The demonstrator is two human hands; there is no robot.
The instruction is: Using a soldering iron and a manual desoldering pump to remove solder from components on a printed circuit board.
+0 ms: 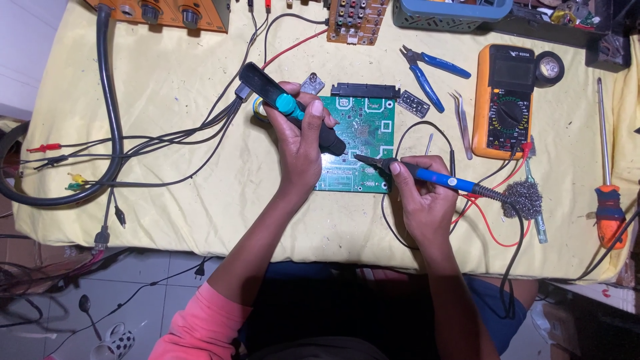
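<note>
- We see the left hand (301,143) clenched around a black hot-air tool (293,110) with a teal button, nozzle end pointing down-right onto the green circuit board (357,143).
- The right hand (421,197) grips a blue-handled soldering iron (427,175) pencil-style, its tip resting on the board near the lower middle, just beside the hot-air nozzle.
- The board lies flat on the yellow-covered table (180,80), about centre, partly under both hands.
- A bundle of black cables (167,137) runs left from the back of the hot-air tool.
- Right of the board: tweezers (461,123), an orange multimeter (505,100), a roll of black tape (550,68) touching its top right corner.
- Blue-handled pliers (427,70) lie above the board, near a small black connector strip (365,89).
- A ball of wire wool (523,199) sits just beside the iron's cord.
- An orange-handled screwdriver (608,193) is at the far right edge.
- A brown circuit board (355,20) and a blue basket (453,13) are at the far edge of the table.
</note>
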